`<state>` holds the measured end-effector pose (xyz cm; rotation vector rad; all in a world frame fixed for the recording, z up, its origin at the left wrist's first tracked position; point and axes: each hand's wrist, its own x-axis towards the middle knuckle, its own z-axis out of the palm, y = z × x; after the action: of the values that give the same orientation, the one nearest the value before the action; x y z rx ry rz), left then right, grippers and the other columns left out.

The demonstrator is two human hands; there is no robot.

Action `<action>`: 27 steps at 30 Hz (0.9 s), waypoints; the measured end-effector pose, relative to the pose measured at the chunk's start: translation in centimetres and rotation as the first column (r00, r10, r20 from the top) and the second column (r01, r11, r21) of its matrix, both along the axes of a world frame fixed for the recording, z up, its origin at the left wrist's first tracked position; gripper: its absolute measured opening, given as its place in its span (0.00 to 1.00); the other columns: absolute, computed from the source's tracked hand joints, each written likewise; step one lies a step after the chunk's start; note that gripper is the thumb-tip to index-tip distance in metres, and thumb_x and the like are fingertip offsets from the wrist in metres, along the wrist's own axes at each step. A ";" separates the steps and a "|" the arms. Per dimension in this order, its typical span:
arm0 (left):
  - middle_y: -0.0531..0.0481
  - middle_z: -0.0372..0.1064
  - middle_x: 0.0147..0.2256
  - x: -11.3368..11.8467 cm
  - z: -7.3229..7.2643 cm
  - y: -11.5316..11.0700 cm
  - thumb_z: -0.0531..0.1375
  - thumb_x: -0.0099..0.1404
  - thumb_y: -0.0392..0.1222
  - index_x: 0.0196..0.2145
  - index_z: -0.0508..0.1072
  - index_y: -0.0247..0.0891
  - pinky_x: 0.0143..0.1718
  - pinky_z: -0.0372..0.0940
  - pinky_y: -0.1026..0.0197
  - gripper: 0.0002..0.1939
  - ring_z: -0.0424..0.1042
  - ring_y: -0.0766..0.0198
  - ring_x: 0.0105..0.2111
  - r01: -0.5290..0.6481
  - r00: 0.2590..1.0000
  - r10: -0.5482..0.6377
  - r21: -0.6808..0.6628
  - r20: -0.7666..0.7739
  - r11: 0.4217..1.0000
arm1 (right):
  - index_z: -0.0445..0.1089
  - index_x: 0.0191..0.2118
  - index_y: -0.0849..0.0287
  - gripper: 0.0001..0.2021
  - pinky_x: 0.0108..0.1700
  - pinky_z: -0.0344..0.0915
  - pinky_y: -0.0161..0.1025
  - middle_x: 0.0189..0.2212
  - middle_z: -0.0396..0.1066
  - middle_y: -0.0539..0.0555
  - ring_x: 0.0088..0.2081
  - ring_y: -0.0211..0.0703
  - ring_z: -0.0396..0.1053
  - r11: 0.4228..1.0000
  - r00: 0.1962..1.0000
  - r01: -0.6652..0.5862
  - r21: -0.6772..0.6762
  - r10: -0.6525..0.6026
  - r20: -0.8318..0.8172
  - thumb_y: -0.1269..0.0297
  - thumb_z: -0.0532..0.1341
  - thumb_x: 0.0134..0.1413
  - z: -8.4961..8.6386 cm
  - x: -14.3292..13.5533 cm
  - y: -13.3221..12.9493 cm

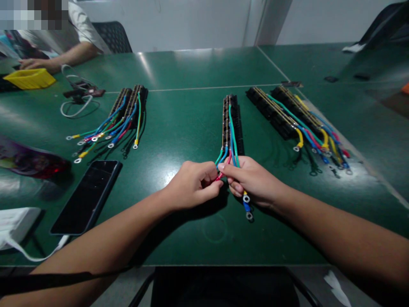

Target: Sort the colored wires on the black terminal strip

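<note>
Both forearms (140, 221) are extending from the lower corners, bringing the hands together at mid-frame. The left hand (196, 183) is curling, its grip pinching a red wire (220, 176); the right hand's (255, 181) grip is holding a green wire (232, 132) and a blue wire (234, 161). These wires are trailing from a black terminal strip (240, 128) lying at the frame's centre. A yellow tray (32, 80) is sitting upper left, contents hidden; a bottle (28, 160) is showing red liquid at left. The bench's (182, 119) front edge is running along the bottom, its surface spreading between the central strip and the wired pairs left (139, 94) and right (270, 111).
</note>
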<state>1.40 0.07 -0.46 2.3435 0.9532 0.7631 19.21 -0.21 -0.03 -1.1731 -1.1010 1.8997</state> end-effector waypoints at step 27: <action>0.60 0.59 0.17 0.0 0.3 -0.7 0.59 0.62 0.38 0.25 0.66 0.34 0.20 0.49 0.71 0.09 0.56 0.76 0.16 -0.037 0.999 0.038 0.032 -0.015 0.999 | 0.61 0.27 0.59 0.13 0.13 0.50 0.26 0.10 0.54 0.39 0.11 0.26 0.48 0.999 1.000 0.023 0.023 -0.023 0.015 0.63 0.66 0.52 0.1 -0.1 -0.1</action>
<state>1.37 -0.66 -0.18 2.3678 1.0011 0.7810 19.09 -0.31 0.02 -1.1842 -1.1102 1.8590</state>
